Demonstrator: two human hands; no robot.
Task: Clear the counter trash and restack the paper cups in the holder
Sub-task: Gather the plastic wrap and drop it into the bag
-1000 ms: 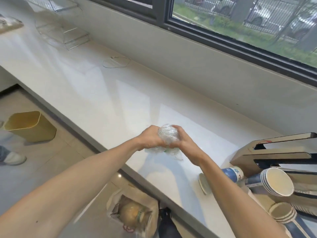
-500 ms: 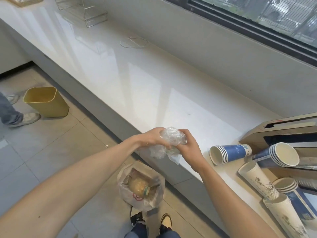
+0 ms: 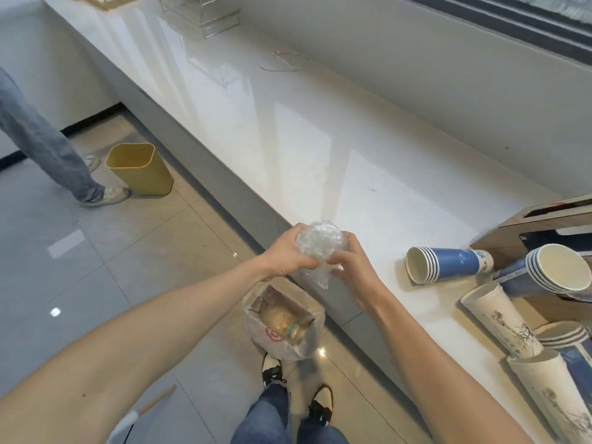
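Both hands press a crumpled ball of clear plastic wrap (image 3: pixel 320 243) at the counter's front edge. My left hand (image 3: pixel 283 251) cups its left side and my right hand (image 3: pixel 350 267) grips its right side. Loose paper cups lie on their sides at the right of the white counter (image 3: pixel 288 149): a blue nested stack (image 3: pixel 448 263), a second blue stack (image 3: pixel 554 272) and a white printed stack (image 3: pixel 499 318). The brown cup holder (image 3: pixel 512 232) lies behind them.
A plastic bag with trash (image 3: pixel 283 325) sits on the floor below my hands, by my shoes. A yellow bin (image 3: pixel 139 168) stands further left on the floor beside another person's legs (image 3: pixel 41 142). A clear acrylic rack (image 3: pixel 201 12) and a wire loop (image 3: pixel 283 60) are far along the counter.
My view has tilted down and back from the counter. The hands have carried the plastic ball from over the counter to its front edge, above the floor bag, and squeezed it tighter.
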